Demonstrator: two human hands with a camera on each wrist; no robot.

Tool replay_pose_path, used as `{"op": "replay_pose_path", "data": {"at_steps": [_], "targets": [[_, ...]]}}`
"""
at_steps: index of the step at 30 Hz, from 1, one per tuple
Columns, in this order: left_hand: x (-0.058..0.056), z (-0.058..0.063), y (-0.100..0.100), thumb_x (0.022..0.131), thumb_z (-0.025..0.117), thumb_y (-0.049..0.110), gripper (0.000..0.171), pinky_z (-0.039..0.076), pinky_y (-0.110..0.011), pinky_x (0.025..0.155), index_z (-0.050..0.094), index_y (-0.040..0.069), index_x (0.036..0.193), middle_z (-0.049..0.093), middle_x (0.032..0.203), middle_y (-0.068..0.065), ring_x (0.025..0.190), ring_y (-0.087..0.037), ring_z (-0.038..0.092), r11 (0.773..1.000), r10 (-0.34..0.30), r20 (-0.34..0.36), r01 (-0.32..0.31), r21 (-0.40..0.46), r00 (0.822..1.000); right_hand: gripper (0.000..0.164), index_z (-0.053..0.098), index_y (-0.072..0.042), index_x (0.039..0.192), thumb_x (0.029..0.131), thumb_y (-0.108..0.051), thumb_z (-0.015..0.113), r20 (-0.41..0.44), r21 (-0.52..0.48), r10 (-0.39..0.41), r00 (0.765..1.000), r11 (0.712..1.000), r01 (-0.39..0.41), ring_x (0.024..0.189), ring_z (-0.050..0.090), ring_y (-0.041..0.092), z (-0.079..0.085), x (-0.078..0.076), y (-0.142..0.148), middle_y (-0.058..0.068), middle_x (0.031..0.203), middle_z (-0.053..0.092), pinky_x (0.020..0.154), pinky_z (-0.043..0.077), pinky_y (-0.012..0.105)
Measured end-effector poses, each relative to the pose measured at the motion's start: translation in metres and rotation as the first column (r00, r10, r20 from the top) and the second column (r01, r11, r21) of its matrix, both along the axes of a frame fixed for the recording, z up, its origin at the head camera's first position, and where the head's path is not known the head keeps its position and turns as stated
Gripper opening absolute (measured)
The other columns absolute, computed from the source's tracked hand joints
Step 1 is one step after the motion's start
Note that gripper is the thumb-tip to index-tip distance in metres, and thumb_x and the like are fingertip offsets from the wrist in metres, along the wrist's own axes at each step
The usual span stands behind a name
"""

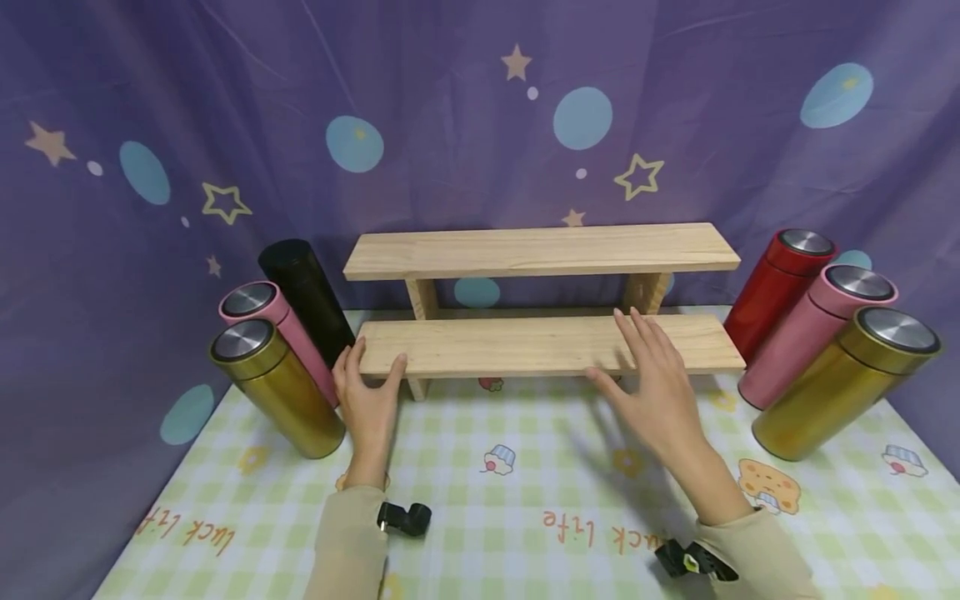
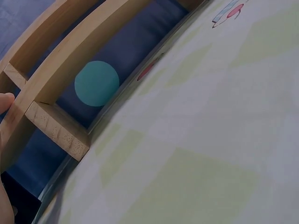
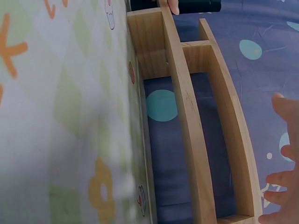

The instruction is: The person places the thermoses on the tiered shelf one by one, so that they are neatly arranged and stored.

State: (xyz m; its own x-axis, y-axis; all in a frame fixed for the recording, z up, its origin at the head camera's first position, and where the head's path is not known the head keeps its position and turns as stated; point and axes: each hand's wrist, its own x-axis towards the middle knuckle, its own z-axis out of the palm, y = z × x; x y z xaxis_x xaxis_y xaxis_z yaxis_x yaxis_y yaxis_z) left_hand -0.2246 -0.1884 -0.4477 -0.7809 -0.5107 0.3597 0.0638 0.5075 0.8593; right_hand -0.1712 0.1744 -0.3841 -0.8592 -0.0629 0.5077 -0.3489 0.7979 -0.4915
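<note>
Hands (image 1: 369, 412) (image 1: 660, 408) at wooden shelf (image 1: 517, 343) between capped flasks (image 1: 281, 392)

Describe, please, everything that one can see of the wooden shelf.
The shelf looks made of pale, unpainted wood with visible grain. Its long upper board sits higher and farther back than the long lower board, and short supports stand beneath both. It stands upright on the checked tablecloth, before the purple curtain. The left hand touches the lower board's left end; the right hand is at its right part, but contact there is unclear.
</note>
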Motion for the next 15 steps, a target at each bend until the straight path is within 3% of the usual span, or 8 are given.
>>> {"op": "replay_pose_path", "data": {"at_steps": [6, 15], "targets": [[0.001, 0.001, -0.002, 0.083, 0.078, 0.046, 0.072, 0.030, -0.049, 0.110, 0.051, 0.020, 0.144, 0.041, 0.147, -0.007, 0.137, -0.028, 0.037, 1.000, 0.007, 0.009, -0.008, 0.012, 1.000, 0.080, 0.035, -0.024, 0.155, 0.088, -0.046, 0.072, -0.031, -0.068, 0.014, 0.999, 0.998, -0.016, 0.144, 0.028, 0.035, 0.007, 0.010, 0.006, 0.008, 0.157, 0.035, 0.110, 0.024, 0.061], [0.003, 0.003, -0.003, 0.083, 0.076, 0.051, 0.072, 0.030, -0.056, 0.107, 0.052, 0.019, 0.143, 0.041, 0.150, -0.007, 0.139, -0.030, 0.036, 1.000, 0.004, 0.059, -0.003, -0.020, 0.998, 0.076, 0.038, -0.032, 0.153, 0.088, -0.034, 0.077, -0.024, -0.141, -0.030, 0.999, 0.990, 0.026, 0.139, 0.037, 0.036, 0.013, 0.039, 0.028, 0.005, 0.154, 0.042, 0.101, 0.033, 0.065]]}}
